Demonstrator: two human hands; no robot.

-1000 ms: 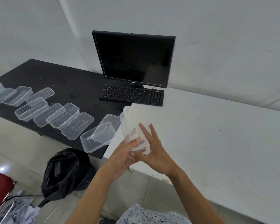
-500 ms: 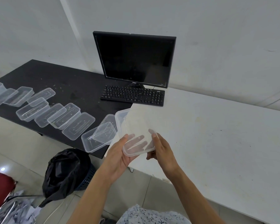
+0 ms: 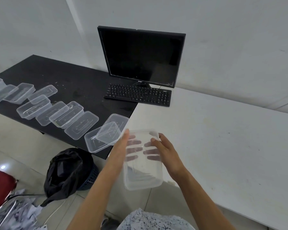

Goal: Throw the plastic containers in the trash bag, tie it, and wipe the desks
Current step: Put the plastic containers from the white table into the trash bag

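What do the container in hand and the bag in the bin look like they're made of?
Container: thin clear plastic, glossy and slightly frosted; the fingers of the left hand and the right hand show through its base. Bag: thin black plastic film, by its soft crumpled folds and dull sheen. It lines a dark bin with slotted walls, probably plastic.

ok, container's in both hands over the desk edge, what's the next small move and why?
Probably swing the clear container down and to the left, toward the black trash bag on the floor. The left hand and right hand hold it from either side, off the white desk, and the bag's mouth looks open, below and to the left. Many more containers wait on the black desk.
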